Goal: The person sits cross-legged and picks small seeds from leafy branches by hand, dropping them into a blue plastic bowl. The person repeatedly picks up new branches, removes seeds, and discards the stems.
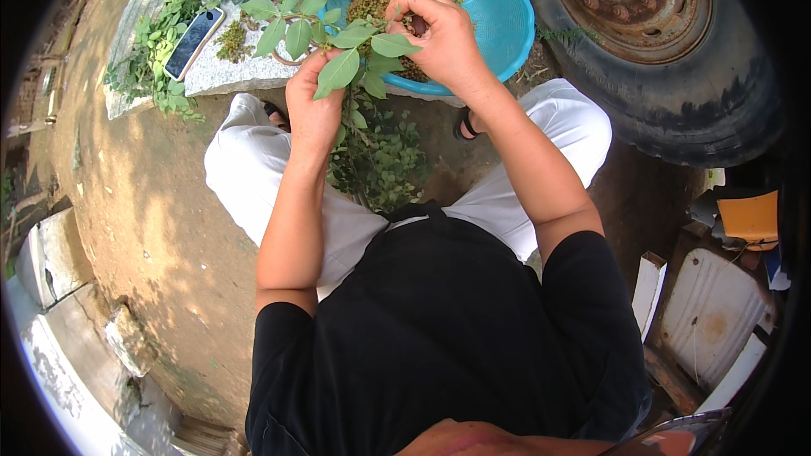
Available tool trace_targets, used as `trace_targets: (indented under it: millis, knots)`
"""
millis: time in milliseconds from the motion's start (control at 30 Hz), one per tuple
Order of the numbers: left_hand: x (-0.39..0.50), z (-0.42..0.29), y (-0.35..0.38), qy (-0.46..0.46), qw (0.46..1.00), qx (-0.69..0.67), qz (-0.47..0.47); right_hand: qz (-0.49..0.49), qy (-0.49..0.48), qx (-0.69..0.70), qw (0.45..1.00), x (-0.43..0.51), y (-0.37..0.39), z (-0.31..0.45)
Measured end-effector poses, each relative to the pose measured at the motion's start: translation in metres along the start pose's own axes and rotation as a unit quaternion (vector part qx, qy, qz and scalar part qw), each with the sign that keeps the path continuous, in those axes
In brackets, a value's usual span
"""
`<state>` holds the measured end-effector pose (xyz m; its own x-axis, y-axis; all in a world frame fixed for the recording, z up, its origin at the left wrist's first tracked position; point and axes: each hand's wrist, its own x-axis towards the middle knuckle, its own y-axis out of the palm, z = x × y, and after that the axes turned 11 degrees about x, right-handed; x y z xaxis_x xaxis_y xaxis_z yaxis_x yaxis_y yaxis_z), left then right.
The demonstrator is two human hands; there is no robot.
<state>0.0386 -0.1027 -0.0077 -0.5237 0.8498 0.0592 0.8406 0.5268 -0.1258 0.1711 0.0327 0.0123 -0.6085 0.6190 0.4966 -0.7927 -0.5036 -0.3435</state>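
Observation:
A leafy green sprig [342, 69] is held between my two hands, its leaves spread towards the left. My left hand [315, 98] grips it lower down, partly covered by a broad leaf. At its other end, the thumb and fingers of my right hand [437, 38] pinch together over the blue plastic colander [500, 12]. Clusters of small green and reddish berries [374, 0] lie inside, partly hidden behind the right hand. What exactly the right fingertips hold is hard to make out. More leafy cuttings [380, 158] lie between my legs.
A smartphone [195, 43] lies on the stone slab [234, 76], beside a small berry cluster [233, 43] and heaped leaves [158, 44]. The large tyre [659, 101] with a rusty wheel rim stands at right. Scrap panels [709, 316] are at lower right, and a rough block [130, 339] lies at lower left.

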Motion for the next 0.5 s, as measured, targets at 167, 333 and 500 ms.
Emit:
trace_targets:
  millis: [167, 333, 500]
  knots:
    - [0.002, -0.001, -0.001, -0.071, 0.992, -0.107, 0.0, 0.035, 0.034, 0.113, 0.992, 0.004, -0.002, 0.006]
    - [0.01, 0.007, -0.013, -0.113, 0.971, -0.193, 0.085, 0.053, 0.169, 0.398, 0.9, 0.005, -0.02, 0.005]
    - [0.011, 0.012, -0.02, -0.097, 0.959, -0.237, 0.124, 0.032, 0.19, 0.444, 0.875, 0.013, -0.048, -0.01]
